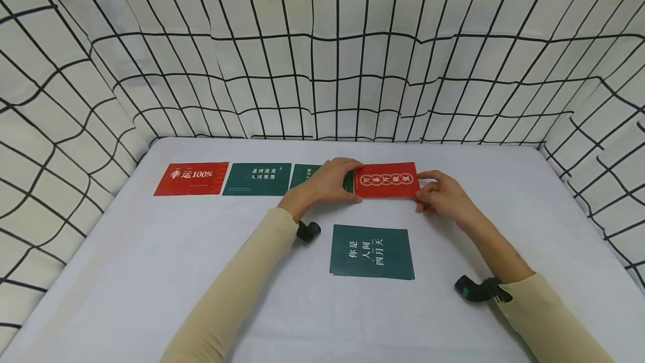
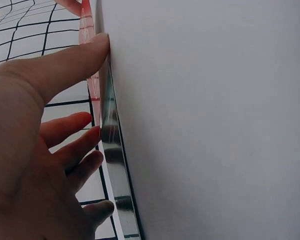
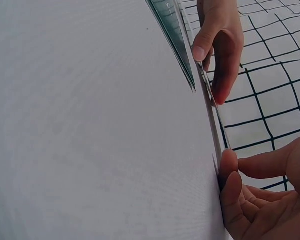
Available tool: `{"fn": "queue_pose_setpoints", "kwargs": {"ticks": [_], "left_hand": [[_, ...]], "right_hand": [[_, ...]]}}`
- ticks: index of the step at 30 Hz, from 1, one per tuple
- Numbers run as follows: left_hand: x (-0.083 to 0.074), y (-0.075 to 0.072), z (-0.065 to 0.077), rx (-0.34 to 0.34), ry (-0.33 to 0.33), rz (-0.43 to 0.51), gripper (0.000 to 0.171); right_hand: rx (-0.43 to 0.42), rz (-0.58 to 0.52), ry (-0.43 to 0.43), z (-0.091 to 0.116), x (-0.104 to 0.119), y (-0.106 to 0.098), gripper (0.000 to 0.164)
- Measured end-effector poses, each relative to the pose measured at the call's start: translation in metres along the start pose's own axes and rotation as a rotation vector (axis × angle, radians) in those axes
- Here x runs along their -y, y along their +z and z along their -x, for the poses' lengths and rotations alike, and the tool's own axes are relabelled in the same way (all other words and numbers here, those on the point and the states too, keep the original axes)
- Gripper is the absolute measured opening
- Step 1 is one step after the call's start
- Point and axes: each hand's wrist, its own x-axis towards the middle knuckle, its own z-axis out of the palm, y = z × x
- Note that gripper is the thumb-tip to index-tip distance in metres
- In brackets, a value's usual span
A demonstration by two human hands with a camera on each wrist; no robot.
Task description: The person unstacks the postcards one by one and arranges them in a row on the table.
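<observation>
A red card [image 1: 385, 180] with white lettering lies in the back row, its left end between the thumb and fingers of my left hand [image 1: 330, 181]. At its right end, my right hand [image 1: 443, 195] pinches the edge near the lower corner. The right wrist view shows that card edge-on, running from my right fingertips [image 3: 229, 162] to the left hand. Under my left hand is a green card [image 1: 300, 172], mostly hidden. Nearer me lies a small stack of cards, a green one with white lettering [image 1: 370, 254] on top.
Left in the row are another green card [image 1: 257, 179] and a red card [image 1: 194, 178]. All lie on a white-covered table [image 1: 126, 273]. A black grid net [image 1: 337, 38] over white cloth rises behind the table and at both sides.
</observation>
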Motion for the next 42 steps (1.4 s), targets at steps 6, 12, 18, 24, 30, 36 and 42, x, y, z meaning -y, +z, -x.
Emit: {"fn": "queue_pose_setpoints", "kwargs": {"ticks": [6, 12, 18, 24, 30, 36, 42], "left_hand": [[0.0010, -0.0018, -0.0031, 0.033, 0.013, -0.010, 0.083], [0.0012, -0.0031, -0.0025, 0.046, 0.007, 0.004, 0.084], [0.0030, -0.0026, -0.0026, 0.045, 0.007, -0.010, 0.085], [0.0027, -0.0022, -0.0026, 0.042, 0.013, -0.008, 0.085], [0.0024, -0.0014, -0.0039, 0.032, 0.013, -0.017, 0.085], [0.0015, -0.0003, -0.0060, 0.025, 0.001, -0.026, 0.085], [-0.0012, 0.0016, -0.0087, 0.011, -0.001, -0.013, 0.084]], "right_hand": [[-0.004, 0.033, 0.005, -0.0004, -0.0004, -0.0002, 0.058], [-0.021, 0.066, -0.001, 0.0000, -0.0006, -0.0006, 0.057], [-0.039, 0.105, 0.006, 0.0001, -0.0001, 0.0006, 0.055], [-0.053, 0.128, 0.036, 0.0007, 0.0002, 0.0019, 0.057], [-0.048, 0.141, 0.027, 0.0010, -0.0002, 0.0009, 0.055], [-0.045, 0.139, 0.025, 0.0003, 0.0001, 0.0004, 0.053], [-0.039, 0.135, 0.034, 0.0000, 0.0015, -0.0007, 0.052]]}}
